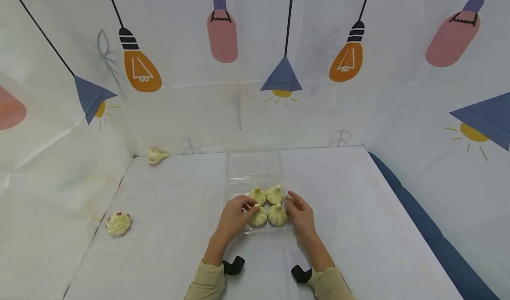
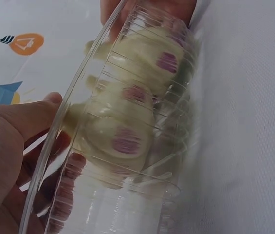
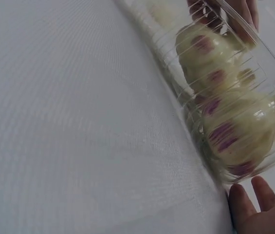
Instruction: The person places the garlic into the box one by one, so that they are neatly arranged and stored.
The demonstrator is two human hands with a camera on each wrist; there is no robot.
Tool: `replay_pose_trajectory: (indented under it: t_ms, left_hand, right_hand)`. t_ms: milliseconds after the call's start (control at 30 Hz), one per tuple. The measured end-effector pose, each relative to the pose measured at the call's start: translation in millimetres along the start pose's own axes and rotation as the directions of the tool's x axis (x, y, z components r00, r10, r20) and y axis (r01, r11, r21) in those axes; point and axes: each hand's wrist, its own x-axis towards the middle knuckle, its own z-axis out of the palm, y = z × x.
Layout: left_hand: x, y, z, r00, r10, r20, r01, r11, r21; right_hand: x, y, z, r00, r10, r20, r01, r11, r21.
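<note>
Several pale garlic bulbs with purple patches sit stem up in a clear plastic clamshell box (image 1: 255, 231), whose lid (image 1: 255, 163) lies folded back, away from me. With thumb and fingertips my left hand (image 1: 233, 218) pinches the stem of the front left garlic bulb (image 1: 259, 219), which rests inside the box. Beside it are the front right bulb (image 1: 277, 217) and two behind, one on the left (image 1: 257, 197) and one on the right (image 1: 274, 195). My right hand (image 1: 302, 216) is at the box's right side, its fingers loosely bent and holding nothing.
One more garlic bulb (image 1: 156, 155) lies at the table's back left corner. Another (image 1: 118, 224) is near the left edge. A white curtain with printed lamps surrounds the white table (image 1: 358, 247). Something dark blue and padded (image 1: 430, 229) runs along the right edge.
</note>
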Motion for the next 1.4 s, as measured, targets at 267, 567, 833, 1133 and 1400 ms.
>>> replay_pose_trajectory:
  t_ms: [267,567,833,1133,1400]
  left_hand:
    - [-0.6,2.0,2.3,1.0,0.021,0.023,-0.022,0.999,0.024]
    - [-1.3,6.3,5.4,1.0,0.011,0.0,-0.011,0.999,0.047]
    - [-1.7,5.9,9.3,0.999,0.024,-0.024,-0.023,0.997,0.072]
    - [-4.1,3.1,8.1,1.0,0.012,0.014,-0.012,0.998,0.056]
    - [-5.2,0.7,7.7,0.999,-0.009,0.034,0.007,0.999,0.034]
  right_hand:
    - [-1.5,-0.6,4.8,0.999,0.024,-0.044,-0.024,1.0,-0.015]
    - [-4.1,-1.7,6.4,1.0,-0.014,0.011,0.014,1.0,-0.002]
    - [-2.4,3.1,6.5,0.999,-0.031,0.022,0.031,0.999,-0.017]
    - [-2.7,3.0,6.3,0.998,-0.043,0.043,0.044,0.999,-0.017]
    - [-4.6,1.5,7.9,0.999,-0.046,0.021,0.047,0.998,-0.043]
